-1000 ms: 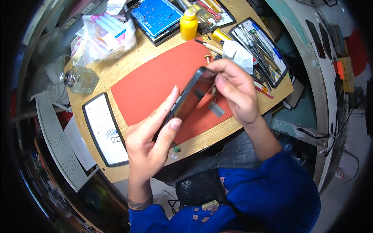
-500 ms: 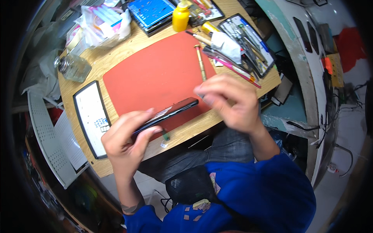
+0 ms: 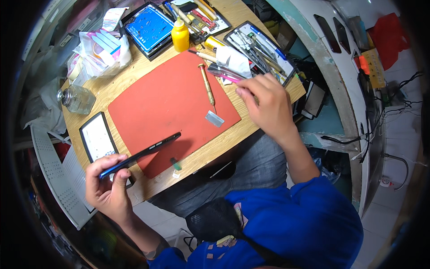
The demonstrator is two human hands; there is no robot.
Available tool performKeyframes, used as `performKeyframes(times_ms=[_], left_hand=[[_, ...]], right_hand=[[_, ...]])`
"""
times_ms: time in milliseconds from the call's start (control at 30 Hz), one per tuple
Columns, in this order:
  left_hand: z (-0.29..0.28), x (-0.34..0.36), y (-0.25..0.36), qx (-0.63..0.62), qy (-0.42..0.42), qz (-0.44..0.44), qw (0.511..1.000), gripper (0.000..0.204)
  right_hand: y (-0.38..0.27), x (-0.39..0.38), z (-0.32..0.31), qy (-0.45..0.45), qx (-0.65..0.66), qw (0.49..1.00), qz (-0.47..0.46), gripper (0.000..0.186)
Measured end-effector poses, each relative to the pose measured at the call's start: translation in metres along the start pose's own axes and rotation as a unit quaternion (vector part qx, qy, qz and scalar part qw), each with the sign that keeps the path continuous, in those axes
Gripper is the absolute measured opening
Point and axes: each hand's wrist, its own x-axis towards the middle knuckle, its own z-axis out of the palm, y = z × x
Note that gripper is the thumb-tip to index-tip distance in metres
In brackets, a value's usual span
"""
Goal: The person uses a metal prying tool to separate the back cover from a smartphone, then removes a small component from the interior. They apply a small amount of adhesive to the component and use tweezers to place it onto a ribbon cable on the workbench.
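Observation:
My left hand (image 3: 109,186) pinches one end of a dark smartphone (image 3: 141,155) between thumb and fingers. The phone is tilted nearly edge-on above the left front of a red mat (image 3: 152,103). At the mat's right, my right hand (image 3: 270,104) is curled over a slim pink tool (image 3: 232,76), whose visible end runs in at the thumb and forefinger; the rest is hidden beneath the hand. A small grey metal plate (image 3: 214,119) lies on the mat by the tip of a brass-coloured screwdriver (image 3: 207,87).
A glass bottle (image 3: 80,99) and a white-faced panel (image 3: 97,136) stand at the left. Behind the mat are a plastic bag (image 3: 101,54), a blue panel (image 3: 149,29) and a yellow bottle (image 3: 180,36). A tool tray (image 3: 282,67) sits back right. A green strip (image 3: 175,164) lies at the front edge.
My left hand has moved left and down with the phone. My right hand has left the phone's end for the pink tool. The metal plate now shows on the mat.

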Motion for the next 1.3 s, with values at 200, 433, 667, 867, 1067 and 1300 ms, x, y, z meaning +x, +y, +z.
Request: performKeyframes(times_ms=[200,433,667,867,1067,1300], left_hand=[[0.02,0.001,0.018,0.069,0.009,0.007,0.998,0.024],[0.033,-0.002,0.027,0.158,-0.001,0.057,0.986,0.021],[-0.004,-0.018,0.01,0.094,0.078,0.073,0.99,0.024],[-0.08,-0.043,0.015,0.085,0.26,0.097,0.957,0.023],[-0.121,-0.053,0.029,0.179,0.426,0.093,0.882,0.039],[-0.083,-0.033,0.008,0.049,0.307,0.072,0.948,0.03]], right_hand=[[0.005,0.008,0.0,0.002,0.014,1.0,-0.025,0.017],[0.05,0.03,-0.036,0.117,-0.006,0.982,0.147,0.021],[0.077,0.023,-0.03,-0.032,-0.036,0.994,0.094,0.034],[0.083,0.026,-0.027,-0.009,-0.013,0.999,0.042,0.03],[0.068,0.027,-0.022,0.007,-0.046,0.996,0.076,0.022],[0.046,-0.019,-0.032,0.045,-0.085,0.99,0.101,0.01]])
